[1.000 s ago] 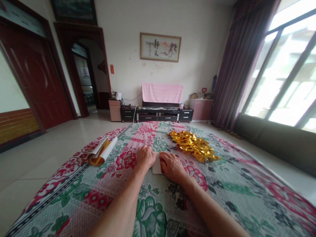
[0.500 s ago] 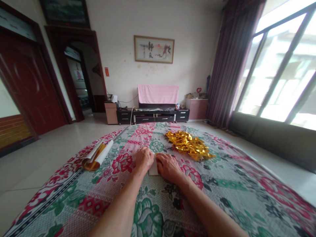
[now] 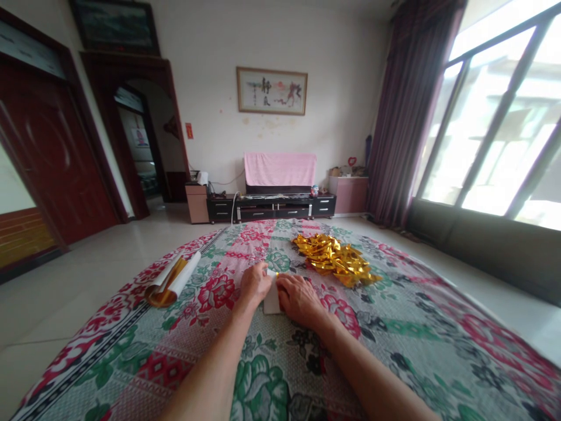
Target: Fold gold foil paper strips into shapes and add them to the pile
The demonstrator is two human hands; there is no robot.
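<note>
A small piece of white paper (image 3: 272,303) lies on the patterned cloth between my hands, a speck of gold showing at its far end. My left hand (image 3: 256,285) pinches the far left edge of it, thumb and fingertips together. From the other side, my right hand (image 3: 298,297) has its fingers curled over the paper's right edge, pressing down; its fingertips are partly hidden. Just beyond my right hand is a pile of folded, shiny gold foil paper (image 3: 335,260). Farther to the left rests a loose roll of sheets (image 3: 184,278), white outside and gold inside.
A flowered cloth (image 3: 263,386) covers the rounded table under my arms. Across the tiled floor stand a low black cabinet (image 3: 258,213) and a screen draped with a pink cloth (image 3: 280,168). A purple curtain (image 3: 401,117) hangs by the window at right.
My left hand's fingertips have lifted slightly at the paper's far end, showing more white there. The right hand has stayed nearly in place. The view has tilted slightly.
</note>
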